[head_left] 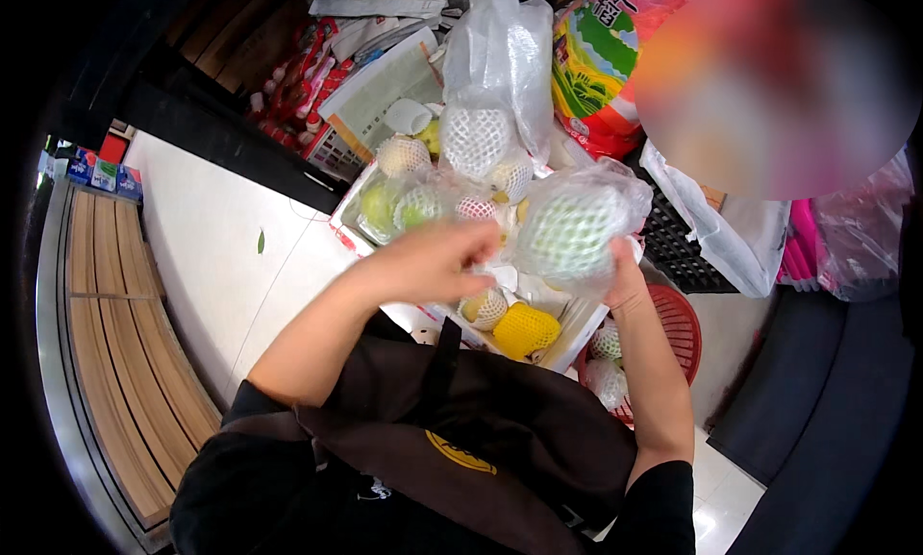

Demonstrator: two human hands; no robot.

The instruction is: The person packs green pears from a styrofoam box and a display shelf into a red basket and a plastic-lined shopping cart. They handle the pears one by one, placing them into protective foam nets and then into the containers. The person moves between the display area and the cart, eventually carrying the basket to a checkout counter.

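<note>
My right hand (627, 278) grips a clear plastic bag (630, 192) with a large pale-green fruit (575, 230) in a white foam net inside it. The bagged fruit hangs over the right part of an open white carton (581, 332). Just left of the bag my left hand (457, 259) is curled over the carton, its fingers smeared by motion. What it may hold I cannot make out. Around it in the carton lie a yellow foam net (526, 331) round a fruit, a pink-netted fruit (475, 207), a pale fruit (404, 156) in white netting and green fruits (378, 206).
A red plastic basket (676, 326) with netted fruits stands beside the carton on the right. Behind it is a black crate (673, 233). A colourful rice sack (594, 70) and clear bags (495, 50) stand at the back. A slatted wooden bench (115, 344) runs along the left.
</note>
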